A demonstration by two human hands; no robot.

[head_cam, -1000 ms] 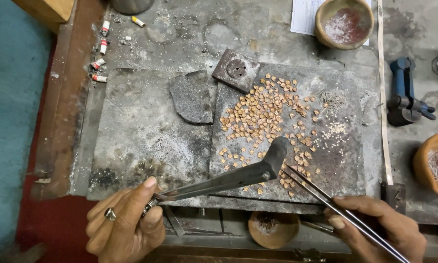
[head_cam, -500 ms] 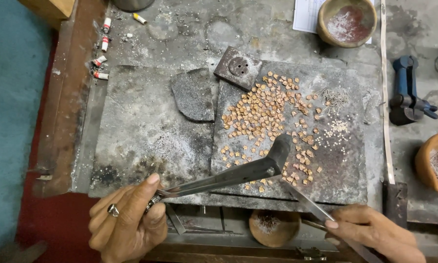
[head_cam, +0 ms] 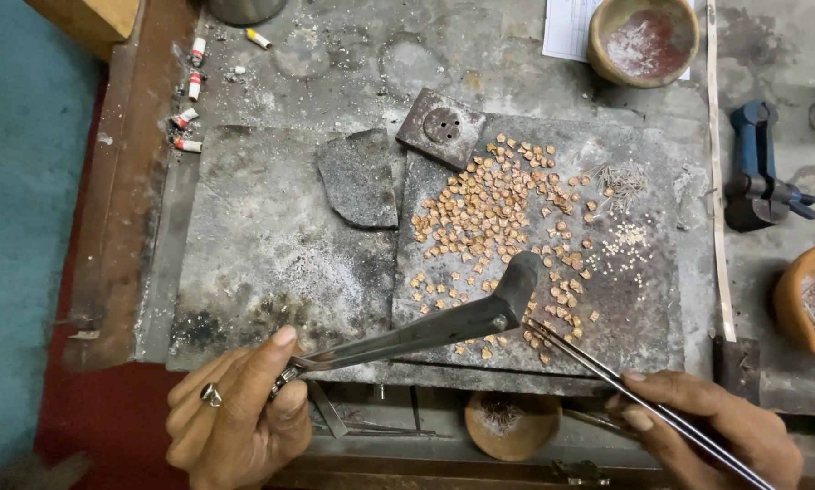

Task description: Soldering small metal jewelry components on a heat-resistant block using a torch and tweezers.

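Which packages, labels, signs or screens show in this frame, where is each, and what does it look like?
Paper sheet: top edge of the workbench, partly under the round clay bowl; white, rectangular, with faint ruled lines.
No packages, signs or screens are in view.

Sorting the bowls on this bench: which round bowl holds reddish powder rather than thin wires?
The bowl at the top, beside the white paper. Its inside shows reddish powder; the bowl at the right edge and the one at the near edge hold thin wires.
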